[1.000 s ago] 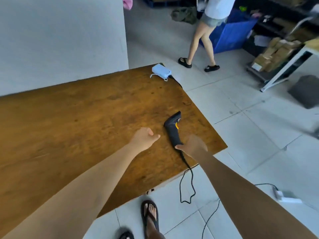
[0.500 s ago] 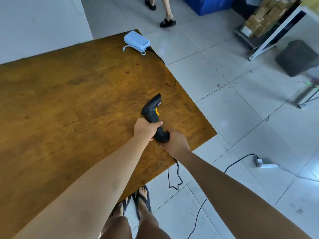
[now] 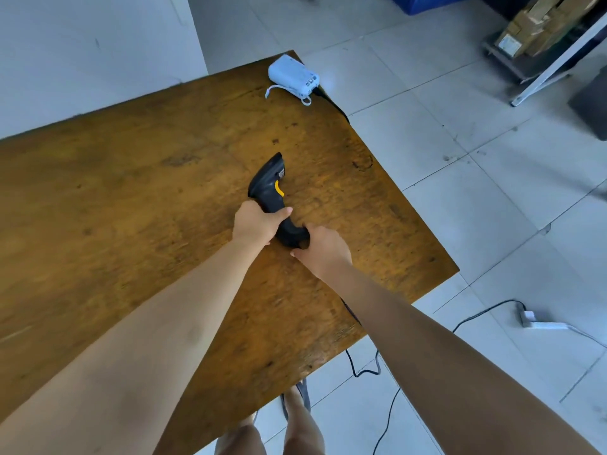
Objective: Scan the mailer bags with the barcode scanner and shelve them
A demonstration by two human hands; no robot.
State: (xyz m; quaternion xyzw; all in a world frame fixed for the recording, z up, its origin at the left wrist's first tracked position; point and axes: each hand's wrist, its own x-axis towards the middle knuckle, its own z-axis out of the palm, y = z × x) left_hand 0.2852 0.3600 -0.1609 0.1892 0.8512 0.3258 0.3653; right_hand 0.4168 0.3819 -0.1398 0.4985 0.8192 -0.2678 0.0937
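A black barcode scanner (image 3: 270,182) with a yellow trigger lies over the brown wooden table (image 3: 131,198), its head pointing away from me. My left hand (image 3: 256,224) is wrapped around the middle of its handle. My right hand (image 3: 323,249) grips the butt end of the handle, where the black cable comes out. No mailer bags are in view.
A pale blue power bank (image 3: 293,77) with a strap sits at the table's far corner. The scanner's cable (image 3: 364,366) hangs off the near edge onto the tiled floor. A white power strip (image 3: 542,323) lies on the floor at right. Cardboard boxes (image 3: 532,24) fill a rack at top right.
Both hands have come together on the scanner: the left closed around the handle, the right took the butt end. My view dropped and the walking person left the frame.
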